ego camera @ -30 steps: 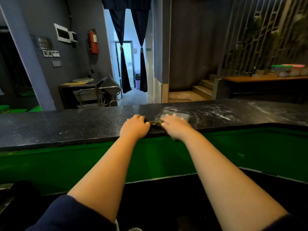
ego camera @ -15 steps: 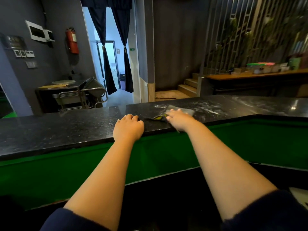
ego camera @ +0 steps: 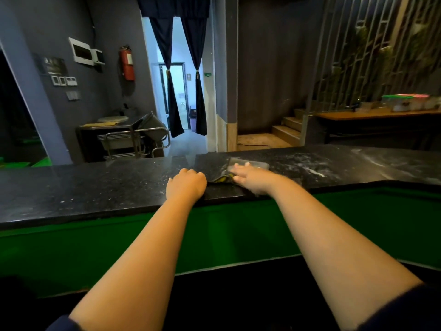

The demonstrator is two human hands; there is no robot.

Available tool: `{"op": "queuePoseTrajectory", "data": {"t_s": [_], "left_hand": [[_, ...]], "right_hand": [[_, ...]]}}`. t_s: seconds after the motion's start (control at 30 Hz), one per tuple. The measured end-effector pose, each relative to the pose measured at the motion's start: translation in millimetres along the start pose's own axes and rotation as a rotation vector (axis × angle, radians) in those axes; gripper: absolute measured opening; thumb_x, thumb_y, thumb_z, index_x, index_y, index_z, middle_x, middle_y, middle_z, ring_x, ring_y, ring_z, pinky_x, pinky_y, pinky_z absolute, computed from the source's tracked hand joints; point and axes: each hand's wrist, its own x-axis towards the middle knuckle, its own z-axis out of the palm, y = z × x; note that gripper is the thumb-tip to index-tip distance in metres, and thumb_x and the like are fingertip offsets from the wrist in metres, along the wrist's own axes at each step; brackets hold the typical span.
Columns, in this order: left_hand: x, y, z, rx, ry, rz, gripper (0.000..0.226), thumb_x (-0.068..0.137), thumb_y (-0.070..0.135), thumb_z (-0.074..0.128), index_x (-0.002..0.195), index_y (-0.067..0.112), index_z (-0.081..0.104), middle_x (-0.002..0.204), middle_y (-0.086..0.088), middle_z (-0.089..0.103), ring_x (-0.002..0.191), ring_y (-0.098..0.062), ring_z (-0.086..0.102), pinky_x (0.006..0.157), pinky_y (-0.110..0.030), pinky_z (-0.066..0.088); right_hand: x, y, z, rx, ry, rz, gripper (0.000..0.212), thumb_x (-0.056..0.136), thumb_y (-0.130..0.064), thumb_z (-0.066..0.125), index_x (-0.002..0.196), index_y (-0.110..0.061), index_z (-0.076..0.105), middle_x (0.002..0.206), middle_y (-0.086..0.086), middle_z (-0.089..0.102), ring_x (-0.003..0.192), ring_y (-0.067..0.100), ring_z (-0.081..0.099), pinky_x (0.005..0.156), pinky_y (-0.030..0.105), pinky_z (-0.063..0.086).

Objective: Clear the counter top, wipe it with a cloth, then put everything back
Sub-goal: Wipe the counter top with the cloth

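A long black speckled counter top (ego camera: 95,185) runs across the view above a green front panel. A grey cloth (ego camera: 253,163) with a yellow patch lies flat on it near the middle. My right hand (ego camera: 250,177) presses on the cloth with straight fingers. My left hand (ego camera: 186,185) rests on the counter's near edge just left of the cloth, fingers curled over the edge. Wet white streaks (ego camera: 307,163) mark the counter to the right of the cloth.
Behind the counter stand a metal trolley (ego camera: 133,137) at the left, a curtained doorway (ego camera: 181,91) in the middle and wooden steps (ego camera: 284,130) at the right. A wooden table (ego camera: 372,114) with containers (ego camera: 405,102) is at the far right.
My right hand has slid the cloth a little to the right and farther along the counter. My left hand has stayed on the near edge. The view has shifted sideways.
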Motion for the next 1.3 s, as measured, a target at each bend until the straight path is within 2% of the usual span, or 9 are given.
{"op": "queuePoseTrajectory", "data": {"t_s": [0.17,0.4,0.6,0.77,0.83,0.93,1.03,1.13,1.3], "left_hand": [[-14,10,12,0.112,0.252,0.025,0.04,0.098,0.025,0.025,0.12,0.011,0.056,0.128,-0.014,0.052,0.113,-0.033,0.052,0.099,-0.048,0.04],[-19,15,9,0.218,0.242,-0.001,0.042,0.101,0.022,0.023,0.131,0.013,0.051,0.137,-0.009,0.044,0.122,-0.029,0.046,0.098,-0.044,0.041],[-14,11,10,0.234,0.198,0.007,0.043,0.101,0.027,0.022,0.135,0.019,0.047,0.14,-0.007,0.043,0.121,-0.029,0.047,0.095,-0.044,0.041],[-13,29,15,0.12,0.222,-0.052,0.048,0.101,0.034,0.026,0.145,0.019,0.034,0.148,-0.015,0.035,0.133,-0.036,0.036,0.11,-0.051,0.028],[-16,61,22,0.074,0.266,0.109,0.049,0.099,0.035,0.034,0.145,0.019,0.035,0.148,-0.016,0.034,0.134,-0.036,0.034,0.112,-0.05,0.025],[-20,114,47,0.211,0.045,0.462,0.057,0.096,0.051,0.038,0.149,0.034,0.025,0.155,-0.008,0.027,0.142,-0.029,0.025,0.116,-0.049,0.013],[-8,124,71,0.453,-0.177,0.341,0.069,0.086,0.076,0.022,0.148,0.049,0.007,0.162,-0.001,0.002,0.148,-0.029,0.0,0.112,-0.061,-0.003],[11,101,69,0.513,-0.126,0.148,0.069,0.086,0.076,0.015,0.149,0.048,0.005,0.161,-0.002,-0.005,0.147,-0.033,-0.007,0.107,-0.069,-0.005],[48,77,54,0.472,-0.079,-0.087,0.064,0.094,0.061,0.018,0.152,0.038,0.006,0.161,-0.007,-0.007,0.147,-0.033,-0.008,0.111,-0.067,-0.003]], "right_hand": [[30,-15,2,-0.047,-0.056,-0.251,0.047,0.105,-0.028,0.028,0.152,-0.025,0.022,0.162,-0.002,0.01,0.149,0.023,0.001,0.12,0.045,0.004],[47,43,-21,-0.024,-0.029,-0.085,0.047,0.106,-0.016,0.023,0.153,-0.017,0.019,0.162,0.006,0.009,0.148,0.033,0.002,0.118,0.048,0.009],[14,44,-17,-0.007,-0.031,-0.187,0.046,0.105,-0.03,0.029,0.15,-0.025,0.027,0.161,0.002,0.016,0.149,0.028,0.005,0.119,0.05,0.006],[-4,70,-23,0.181,0.085,-0.193,0.044,0.103,-0.041,0.03,0.146,-0.036,0.034,0.16,-0.001,0.018,0.149,0.021,0.004,0.114,0.057,-0.008],[-7,95,-27,0.235,0.183,-0.091,0.042,0.103,-0.038,0.03,0.144,-0.035,0.038,0.159,0.001,0.022,0.149,0.02,0.005,0.115,0.055,-0.008],[-8,129,-31,0.167,0.244,0.077,0.04,0.104,-0.028,0.029,0.142,-0.029,0.042,0.154,0.006,0.034,0.148,0.024,0.014,0.116,0.052,-0.002],[-3,146,-33,0.101,0.272,0.154,0.039,0.104,-0.023,0.027,0.137,-0.025,0.047,0.141,0.01,0.047,0.137,0.028,0.034,0.118,0.048,0.002],[4,151,-28,0.097,0.266,0.181,0.038,0.104,-0.024,0.027,0.134,-0.018,0.049,0.136,0.011,0.047,0.13,0.031,0.041,0.117,0.045,0.016],[9,147,-23,0.026,0.321,0.192,0.034,0.104,-0.023,0.029,0.127,-0.014,0.053,0.124,0.009,0.046,0.115,0.029,0.047,0.09,0.041,0.041]]}}
